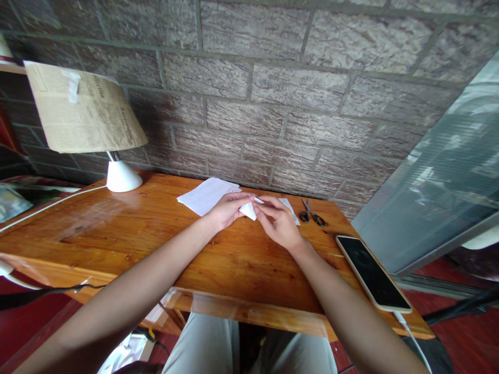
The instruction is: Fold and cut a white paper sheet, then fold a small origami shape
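Observation:
A small folded piece of white paper (248, 210) is held above the wooden table, between my two hands. My left hand (230, 210) pinches its left side, thumb on top. The fingers of my right hand (277, 218) close on its right edge from the other side. Behind my left hand lies a stack of white paper sheets (208, 195). Just past my right hand is another white paper piece (289, 209), partly hidden by the fingers. Black-handled scissors (311, 213) rest to the right of it, blades pointing toward the wall.
On the table's right edge lies a phone (372, 272) with a white cable (413, 337) plugged in. A lamp (122, 174) with a newspaper-covered shade stands at the left back. The brick wall (273, 104) borders the wooden table (128, 228) behind.

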The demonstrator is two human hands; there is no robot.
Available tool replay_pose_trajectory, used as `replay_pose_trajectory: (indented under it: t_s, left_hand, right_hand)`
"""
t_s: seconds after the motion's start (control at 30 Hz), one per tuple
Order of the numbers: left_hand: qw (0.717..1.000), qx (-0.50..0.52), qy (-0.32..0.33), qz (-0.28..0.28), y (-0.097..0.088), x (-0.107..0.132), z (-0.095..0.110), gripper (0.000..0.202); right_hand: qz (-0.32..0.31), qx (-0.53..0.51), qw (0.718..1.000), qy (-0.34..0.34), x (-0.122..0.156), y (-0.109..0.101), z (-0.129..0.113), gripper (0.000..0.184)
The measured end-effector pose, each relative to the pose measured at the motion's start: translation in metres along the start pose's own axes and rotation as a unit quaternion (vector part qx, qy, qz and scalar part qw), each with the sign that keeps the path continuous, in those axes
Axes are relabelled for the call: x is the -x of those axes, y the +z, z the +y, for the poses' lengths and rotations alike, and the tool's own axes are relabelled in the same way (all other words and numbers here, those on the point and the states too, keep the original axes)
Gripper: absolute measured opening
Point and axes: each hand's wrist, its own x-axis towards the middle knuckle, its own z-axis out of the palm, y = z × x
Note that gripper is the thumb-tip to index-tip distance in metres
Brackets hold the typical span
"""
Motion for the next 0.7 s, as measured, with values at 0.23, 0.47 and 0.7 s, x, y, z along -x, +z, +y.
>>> replay_pose_trajectory:
  t_s: [0.23,0.47,0.7]
  left_hand:
    - [0.999,-0.019,0.028,-0.001,0.0001,0.0004,0.0021,0.037]
    - [0.996,-0.07,0.053,-0.021,0.0006,0.0012,0.0006,0.038]
    - [0.989,-0.118,0.084,-0.013,0.0008,0.0009,-0.0011,0.039]
  right_hand:
    - [0.049,-0.234,0.947,0.214,-0.0019,0.0106,0.0059,0.048]
    - [0.01,-0.336,0.886,0.32,-0.0052,0.0064,0.0042,0.054]
    - [-0.004,-0.386,0.86,0.334,-0.0063,0.005,0.0028,0.049]
